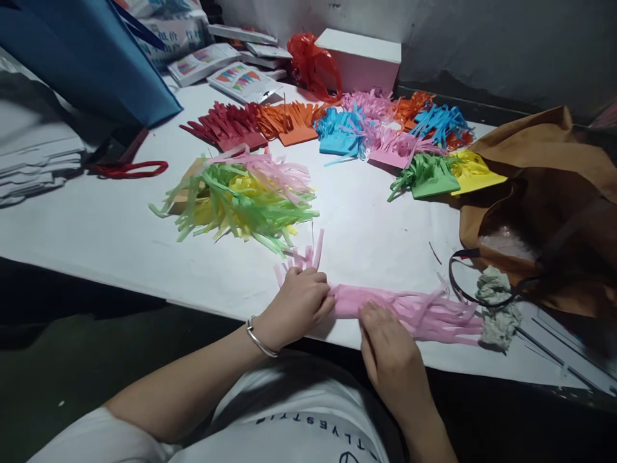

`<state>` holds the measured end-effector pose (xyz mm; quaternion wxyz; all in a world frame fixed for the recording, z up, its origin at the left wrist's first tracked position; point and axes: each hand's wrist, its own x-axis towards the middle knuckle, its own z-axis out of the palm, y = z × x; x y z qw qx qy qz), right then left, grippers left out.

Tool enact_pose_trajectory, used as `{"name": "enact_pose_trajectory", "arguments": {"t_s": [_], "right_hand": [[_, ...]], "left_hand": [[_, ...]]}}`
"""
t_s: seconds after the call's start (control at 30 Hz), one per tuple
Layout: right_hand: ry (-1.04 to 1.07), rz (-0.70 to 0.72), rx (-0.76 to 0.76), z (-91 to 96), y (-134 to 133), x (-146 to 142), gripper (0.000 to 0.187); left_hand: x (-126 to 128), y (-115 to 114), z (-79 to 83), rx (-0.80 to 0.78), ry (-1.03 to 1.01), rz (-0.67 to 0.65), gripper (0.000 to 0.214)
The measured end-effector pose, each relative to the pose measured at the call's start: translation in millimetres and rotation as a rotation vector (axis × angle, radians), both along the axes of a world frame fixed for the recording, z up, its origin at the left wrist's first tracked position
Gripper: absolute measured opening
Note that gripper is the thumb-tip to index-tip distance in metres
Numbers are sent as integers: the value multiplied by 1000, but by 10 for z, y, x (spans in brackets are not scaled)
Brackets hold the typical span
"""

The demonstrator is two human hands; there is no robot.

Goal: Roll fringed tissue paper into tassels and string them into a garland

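Note:
A strip of pink fringed paper (414, 310) lies along the near edge of the white table (120, 238). My left hand (296, 302), with a silver bangle on the wrist, is curled closed over the strip's left end, where pink fringes stick up behind the fingers. My right hand (388, 347) presses its fingertips on the strip's middle, fingers bent down onto the paper. The strip's cut fringes spread to the right.
A pile of green, yellow and pink fringed paper (241, 199) lies mid-table. Red, orange, blue, pink, green and yellow fringed pieces (347, 128) line the back. A brown bag (540, 193), a crumpled cloth (499, 305), a white box (361, 58) and a blue bag (91, 58) stand around.

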<state>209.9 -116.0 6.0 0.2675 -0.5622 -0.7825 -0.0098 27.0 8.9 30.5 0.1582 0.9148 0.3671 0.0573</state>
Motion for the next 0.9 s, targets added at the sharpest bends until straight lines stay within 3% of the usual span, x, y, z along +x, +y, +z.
{"name": "enact_pose_trajectory", "arguments": {"t_s": [0.1, 0.2, 0.27, 0.37, 0.43, 0.57, 0.73, 0.9], "right_hand": [[24, -9, 28, -155, 53, 35, 49], [67, -46, 41, -177, 55, 61, 52], [84, -86, 53, -162, 63, 43, 52], [66, -118, 101, -152, 95, 7, 53], [58, -121, 140, -156, 114, 2, 55], [77, -62, 120, -164, 108, 33, 56], [89, -38, 96, -139, 60, 96, 43], [69, -2, 65, -92, 73, 133, 36]], "left_hand": [[-103, 79, 31, 34, 6, 70, 30], [-158, 52, 61, 241, -104, 203, 13], [-137, -35, 67, 310, -230, 115, 25], [-47, -168, 25, 256, -268, -152, 29], [3, -194, -31, 213, -219, -215, 26], [-23, -120, -118, 195, -244, -209, 23], [-175, -133, -132, 122, -319, -280, 23], [-245, -232, -148, 54, -331, -175, 19]]}}
